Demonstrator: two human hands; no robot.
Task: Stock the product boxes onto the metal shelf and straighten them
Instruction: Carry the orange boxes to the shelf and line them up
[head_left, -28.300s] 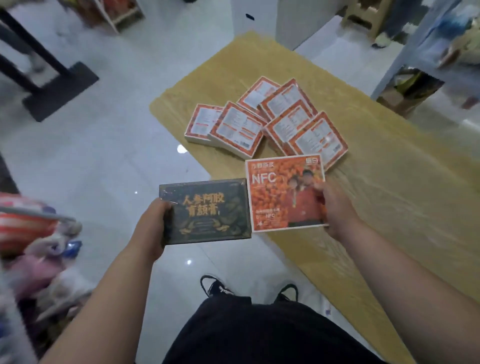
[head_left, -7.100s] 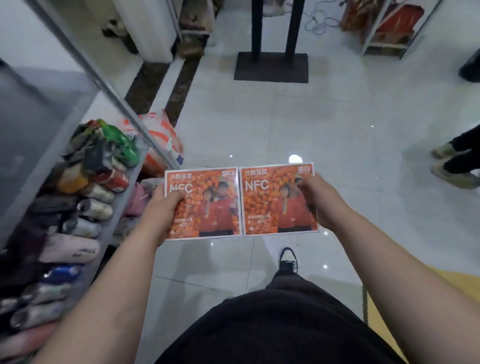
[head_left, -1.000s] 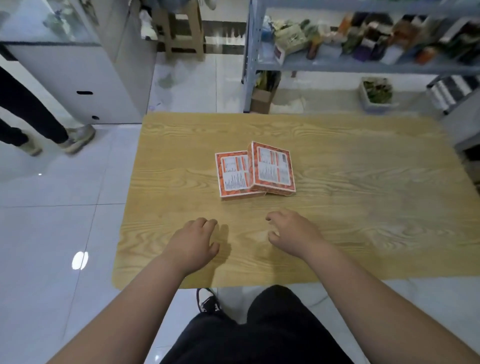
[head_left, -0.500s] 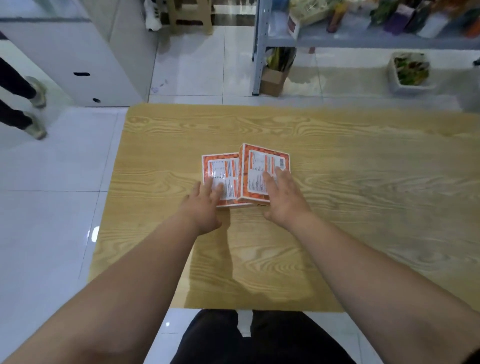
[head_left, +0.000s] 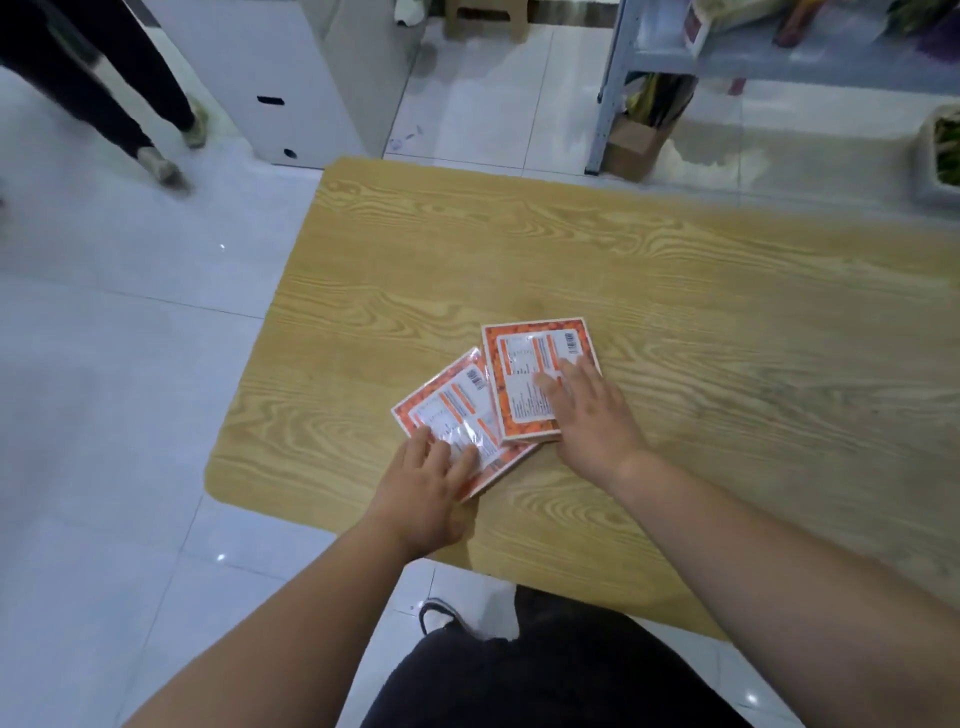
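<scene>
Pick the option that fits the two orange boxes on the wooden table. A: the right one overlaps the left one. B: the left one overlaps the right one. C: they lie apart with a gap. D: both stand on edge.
A: the right orange box lies partly over the edge of the left orange box.

Shows mottled orange-red on 2 alike, the left box (head_left: 457, 415) and right box (head_left: 535, 374), each with a white label panel of fine dark text, orange bars and a black barcode. Pale yellow-tan with darker swirling wood grain across the table (head_left: 675, 291). Glossy white with thin grey joint lines on the floor tiles (head_left: 104, 405). White on the cabinet (head_left: 270, 57), grey-blue on the metal shelf (head_left: 613, 78), brown on the cardboard carton (head_left: 631, 150), black on the trousers (head_left: 545, 680).
</scene>
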